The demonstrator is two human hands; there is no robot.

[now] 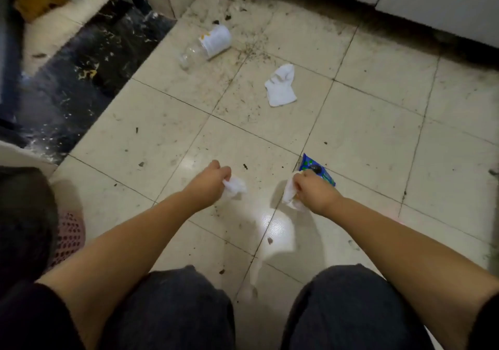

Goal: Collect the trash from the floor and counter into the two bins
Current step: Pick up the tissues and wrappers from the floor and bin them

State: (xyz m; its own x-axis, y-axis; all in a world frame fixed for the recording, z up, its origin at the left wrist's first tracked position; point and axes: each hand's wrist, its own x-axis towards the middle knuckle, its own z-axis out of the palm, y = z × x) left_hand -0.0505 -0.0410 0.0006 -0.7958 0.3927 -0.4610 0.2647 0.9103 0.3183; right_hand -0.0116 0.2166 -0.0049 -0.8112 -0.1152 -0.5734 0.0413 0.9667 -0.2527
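My left hand [213, 178] is low over the tiled floor, closed on a small crumpled white tissue [235, 186]. My right hand [313, 189] grips another white tissue [290, 194] and its fingertips pinch the edge of a blue snack wrapper [324, 172] lying on the tiles. Farther off lies a larger white tissue [280, 85]. Beyond it, a clear plastic bottle with a white label [209, 44] lies on its side.
A pink perforated bin [68, 237] peeks out at the left beside a dark shape. Dirt specks cover the beige tiles [378, 133]. A black marble threshold [81, 74] runs at upper left, white cabinet fronts [432, 1] along the top right. My knees fill the bottom.
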